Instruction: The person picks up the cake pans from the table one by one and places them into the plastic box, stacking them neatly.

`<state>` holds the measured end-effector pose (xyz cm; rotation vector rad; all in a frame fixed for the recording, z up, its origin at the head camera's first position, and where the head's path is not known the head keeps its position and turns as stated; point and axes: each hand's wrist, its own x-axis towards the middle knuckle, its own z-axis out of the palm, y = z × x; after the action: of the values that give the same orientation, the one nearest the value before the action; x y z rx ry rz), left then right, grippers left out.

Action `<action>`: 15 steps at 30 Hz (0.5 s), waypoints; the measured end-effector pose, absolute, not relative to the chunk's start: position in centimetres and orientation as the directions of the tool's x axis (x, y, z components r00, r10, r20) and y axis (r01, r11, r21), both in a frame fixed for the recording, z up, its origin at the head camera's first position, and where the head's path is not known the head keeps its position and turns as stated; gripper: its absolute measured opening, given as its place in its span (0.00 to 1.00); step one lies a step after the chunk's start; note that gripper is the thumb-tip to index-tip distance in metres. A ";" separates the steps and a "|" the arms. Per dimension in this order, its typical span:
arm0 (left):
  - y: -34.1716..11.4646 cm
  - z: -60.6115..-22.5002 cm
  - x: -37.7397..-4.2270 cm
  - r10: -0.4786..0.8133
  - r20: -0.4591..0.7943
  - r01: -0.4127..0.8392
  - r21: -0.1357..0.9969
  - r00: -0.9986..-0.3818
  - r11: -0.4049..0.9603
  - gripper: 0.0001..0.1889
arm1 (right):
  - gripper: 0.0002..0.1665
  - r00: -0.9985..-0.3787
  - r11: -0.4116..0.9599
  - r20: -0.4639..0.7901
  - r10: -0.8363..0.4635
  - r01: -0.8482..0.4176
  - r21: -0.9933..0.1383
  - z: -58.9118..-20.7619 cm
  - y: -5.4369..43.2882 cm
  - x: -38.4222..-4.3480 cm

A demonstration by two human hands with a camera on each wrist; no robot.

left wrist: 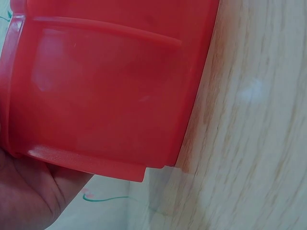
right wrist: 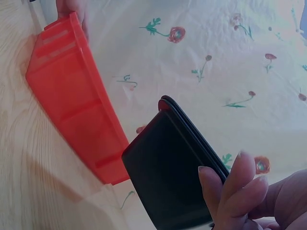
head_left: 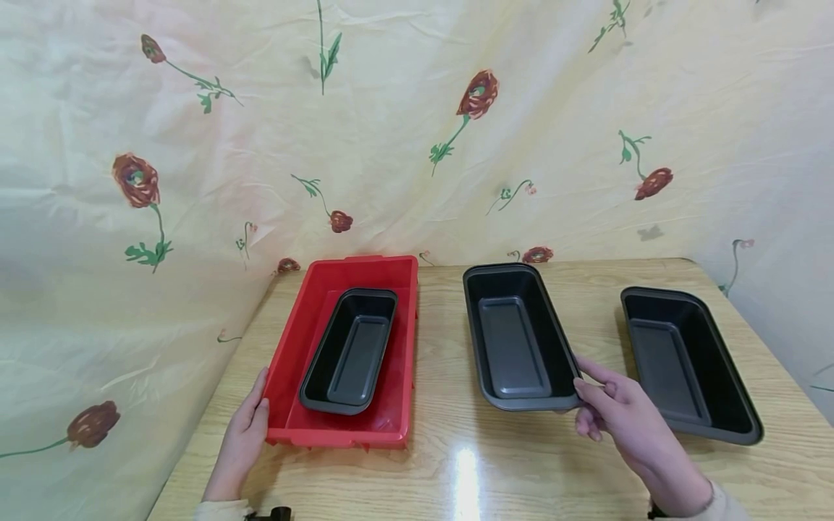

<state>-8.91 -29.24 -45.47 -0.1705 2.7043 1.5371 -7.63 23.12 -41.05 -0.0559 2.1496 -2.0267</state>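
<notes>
A red plastic tray sits on the left of the wooden table with a black loaf pan inside it. My left hand grips the tray's near left corner, and the left wrist view shows that hand against the tray's red rim. Between thumb and fingers, my right hand pinches the near right corner of a second black loaf pan. This pan is tilted and clear of the table in the right wrist view, where the fingers lie along its rim.
A third black loaf pan stands at the right side of the wooden table. Behind and to the left hangs a pale cloth printed with red flowers. A small black object shows by the left sleeve.
</notes>
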 end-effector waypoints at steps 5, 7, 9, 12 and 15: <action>-29.2 -45.5 -8.9 -0.079 -0.073 -0.103 0.854 -0.994 0.510 0.30 | 0.37 -0.980 0.048 -0.088 -0.178 0.081 -0.996 -40.7 22.7 -7.7; -29.3 -45.4 -8.9 -0.079 -0.074 -0.104 0.853 -0.994 0.512 0.30 | 0.37 -0.979 0.044 -0.079 -0.188 0.072 -0.996 -40.6 22.5 -7.8; -29.2 -45.5 -8.9 -0.082 -0.076 -0.107 0.852 -0.994 0.512 0.30 | 0.37 -0.978 0.037 -0.069 -0.198 0.063 -0.997 -40.5 22.2 -7.9; -29.3 -45.5 -8.9 -0.084 -0.076 -0.108 0.853 -0.994 0.510 0.30 | 0.36 -0.976 0.018 -0.043 -0.215 0.040 -0.999 -40.3 21.8 -8.0; -29.2 -45.5 -8.9 -0.086 -0.083 -0.115 0.858 -0.993 0.500 0.30 | 0.36 -0.972 -0.006 -0.007 -0.234 0.008 -1.000 -40.1 21.4 -8.1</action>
<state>-8.93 -29.22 -45.49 -0.1805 2.6960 1.5454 -8.13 21.38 -40.15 -0.2405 2.0860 -2.0997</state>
